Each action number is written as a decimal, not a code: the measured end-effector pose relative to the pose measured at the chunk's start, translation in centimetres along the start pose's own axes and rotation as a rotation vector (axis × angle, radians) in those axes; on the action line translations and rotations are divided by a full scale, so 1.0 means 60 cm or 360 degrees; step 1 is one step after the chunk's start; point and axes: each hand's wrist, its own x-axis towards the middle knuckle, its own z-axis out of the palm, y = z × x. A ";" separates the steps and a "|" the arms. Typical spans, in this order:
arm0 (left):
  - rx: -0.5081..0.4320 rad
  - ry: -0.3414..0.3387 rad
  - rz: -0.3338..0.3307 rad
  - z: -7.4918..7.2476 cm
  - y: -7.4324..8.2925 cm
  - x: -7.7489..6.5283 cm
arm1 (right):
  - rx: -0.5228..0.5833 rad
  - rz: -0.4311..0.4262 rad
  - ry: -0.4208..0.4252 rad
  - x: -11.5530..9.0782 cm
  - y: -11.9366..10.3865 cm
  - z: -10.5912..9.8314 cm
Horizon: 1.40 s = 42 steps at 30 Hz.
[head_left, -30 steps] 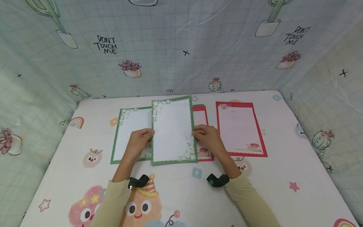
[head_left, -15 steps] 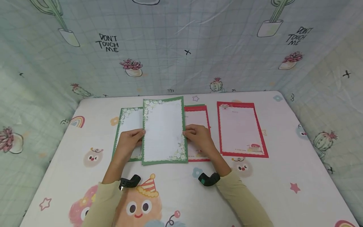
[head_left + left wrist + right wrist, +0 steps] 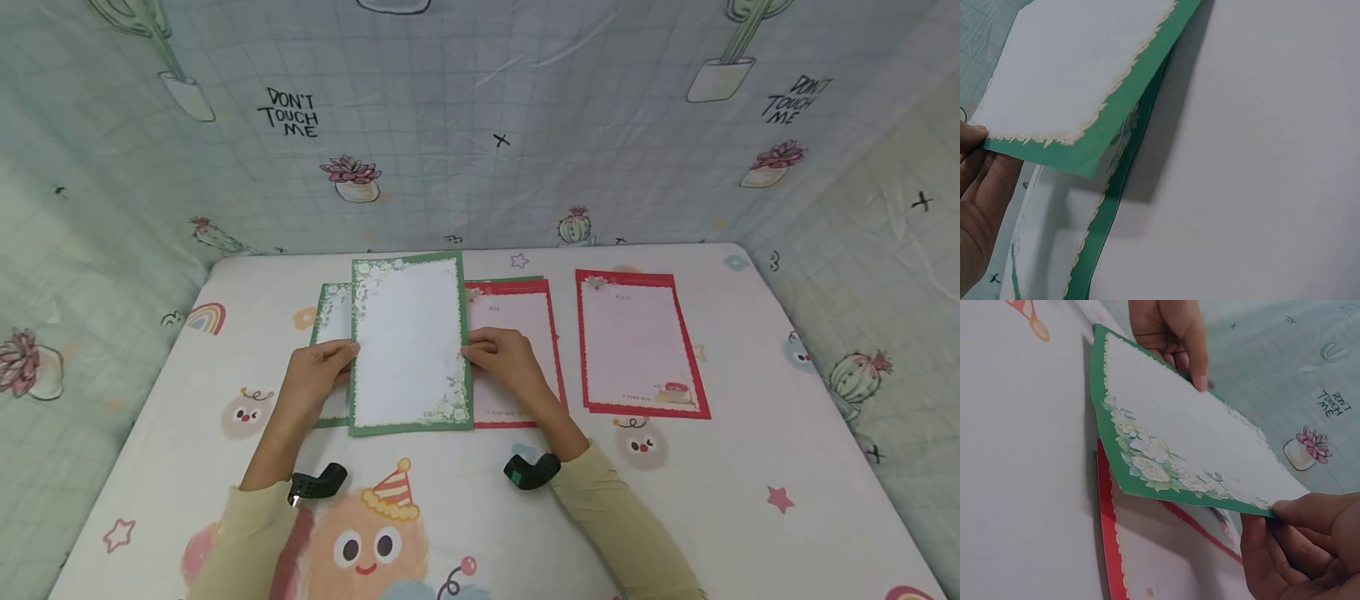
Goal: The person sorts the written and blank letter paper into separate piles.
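Note:
A green-bordered sheet of paper (image 3: 408, 346) with white flowers at two corners is held up by both hands. My left hand (image 3: 315, 371) pinches its left edge, my right hand (image 3: 510, 362) its right edge, thumbs on the printed face. In the right wrist view the raised sheet (image 3: 1166, 425) hangs above a red-bordered sheet (image 3: 1147, 550). The left wrist view shows it over another green-bordered sheet (image 3: 1104, 219) on the table. That lower green sheet (image 3: 333, 312) is mostly covered from the head view.
A red-bordered sheet (image 3: 513, 317) lies beside the held paper, with a green edge showing behind its top. Farther right lie overlapping red-bordered sheets (image 3: 630, 342). The white table cover (image 3: 750, 333) has cartoon prints. A printed cloth (image 3: 480, 183) hangs behind the table.
Both hands have moved left, carrying the held green-bordered sheet with them. More of the red-bordered sheet now shows, and less of the green one beneath. The papers on the right stay put.

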 end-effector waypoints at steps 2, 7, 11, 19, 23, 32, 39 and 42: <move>0.0028 0.0004 0.0008 -0.008 -0.001 0.000 | -0.0024 -0.0016 0.0000 0.002 -0.003 0.007; 0.0024 0.0008 0.0037 -0.027 -0.005 -0.004 | -0.0109 -0.0008 0.0001 0.006 -0.009 0.024; 0.0006 0.0024 0.0070 -0.040 -0.010 -0.006 | -0.0042 0.0025 -0.0031 0.008 -0.009 0.039; -0.0057 0.0115 0.0099 -0.057 -0.021 -0.006 | 0.0195 0.0049 -0.0049 0.010 -0.004 0.055; -0.0145 0.0166 0.0073 -0.060 -0.026 -0.005 | 0.0245 0.0029 -0.0028 0.011 -0.005 0.058; -0.0077 0.0194 0.0047 -0.067 -0.036 -0.001 | 0.0188 0.0006 -0.0074 0.009 0.001 0.063; -0.0017 0.0193 0.0018 -0.070 -0.038 -0.002 | 0.0198 0.0010 -0.0109 0.008 0.002 0.068; -0.0016 0.0187 0.0000 -0.069 -0.038 -0.002 | 0.0186 0.0016 -0.0107 0.008 0.002 0.068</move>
